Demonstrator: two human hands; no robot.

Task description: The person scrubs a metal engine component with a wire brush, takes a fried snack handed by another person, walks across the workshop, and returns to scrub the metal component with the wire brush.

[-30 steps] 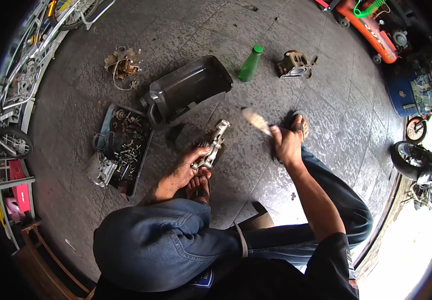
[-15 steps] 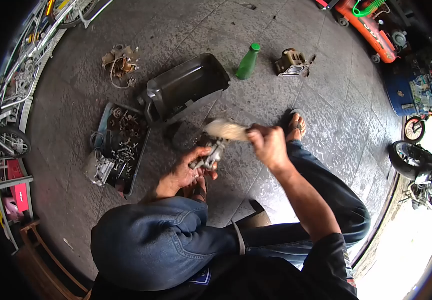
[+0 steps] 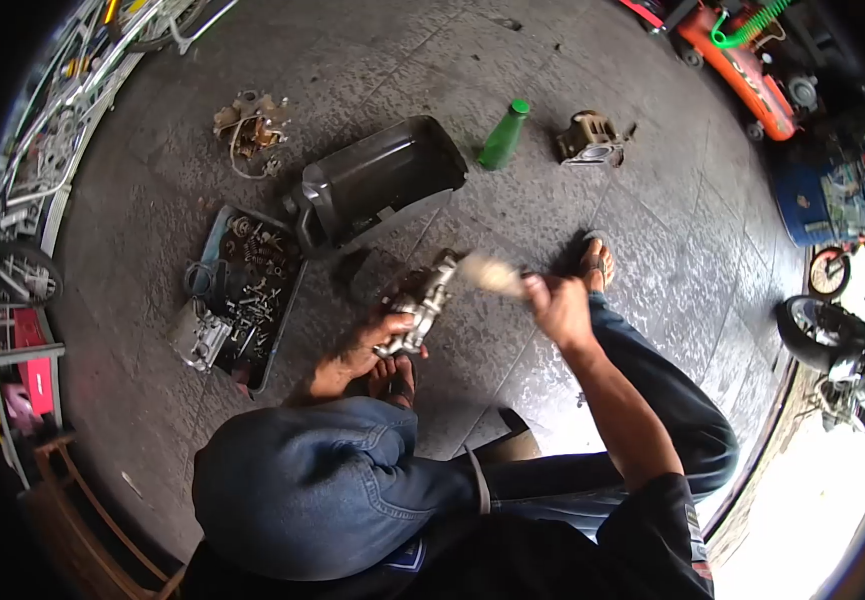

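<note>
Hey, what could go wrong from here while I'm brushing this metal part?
The metal part might slip from the left hand onto the exposed toes nearby.

The brush, blurred beside the part's end, could jolt it.

A bump to the tray might scatter its loose small parts.

1. You wear a black shirt (image 3: 533,565); its short right sleeve (image 3: 648,515) ends above your elbow.
2. Pale and reddish markings (image 3: 699,550) run along that sleeve's outer side.
3. A blue, white-edged badge (image 3: 409,554) sits on your shirt front.
4. Your faded blue jeans (image 3: 293,490) show stitched seams.
5. You wear dark, strapped sandals (image 3: 594,264).
</note>
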